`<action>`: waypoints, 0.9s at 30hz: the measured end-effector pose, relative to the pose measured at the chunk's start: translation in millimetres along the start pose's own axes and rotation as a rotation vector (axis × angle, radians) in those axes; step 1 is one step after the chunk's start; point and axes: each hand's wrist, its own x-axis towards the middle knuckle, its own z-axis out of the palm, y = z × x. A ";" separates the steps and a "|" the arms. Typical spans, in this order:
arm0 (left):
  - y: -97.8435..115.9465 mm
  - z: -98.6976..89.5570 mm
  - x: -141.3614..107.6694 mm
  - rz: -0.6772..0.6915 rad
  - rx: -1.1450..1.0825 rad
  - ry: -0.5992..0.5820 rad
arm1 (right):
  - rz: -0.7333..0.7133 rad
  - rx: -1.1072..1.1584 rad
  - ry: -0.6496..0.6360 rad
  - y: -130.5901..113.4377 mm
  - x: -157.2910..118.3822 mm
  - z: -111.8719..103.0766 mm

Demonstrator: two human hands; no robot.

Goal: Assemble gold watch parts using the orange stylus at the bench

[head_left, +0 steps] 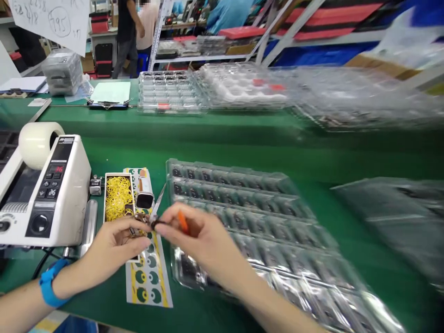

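Observation:
My left hand [116, 243], with a blue wristband, pinches a small brown and metallic part [138, 222]. Fingertips of my right hand [194, 231] meet it from the right, closed on a small dark piece [154, 225] at the part's end. An orange-handled tool [182, 222] is tucked in my right hand; a pointed metal blade [158, 201] shows beyond the fingers. Behind my left hand is a white box of yellow rings [119, 196]. A sticker sheet [149, 282] lies beneath the hands, partly covered. The clear compartment tray [239, 199] holds small dark parts, partly behind my right arm.
A white tape dispenser [58, 194] stands at the left, beside a small metal counter [95, 185]. Clear trays [171, 92] and a clipboard [110, 95] lie on the raised ledge. Plastic sheeting [391, 217] lies at the right. People stand in the background.

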 end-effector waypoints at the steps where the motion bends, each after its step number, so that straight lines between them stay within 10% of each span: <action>1: 0.6 0.4 0.5 -0.002 0.008 -0.002 | 0.036 0.098 -0.024 -0.8 -6.5 12.9; 5: 6.4 1.1 2.0 -0.047 -0.037 -0.031 | 0.048 0.147 0.024 7.0 -22.2 24.1; 14: 14.1 -4.2 1.3 -0.352 -0.316 -0.093 | -0.821 -0.705 0.072 11.0 -26.1 0.4; 27: -0.6 -0.2 -6.1 -0.061 -0.142 -0.181 | 0.066 0.020 0.123 8.0 -19.4 8.3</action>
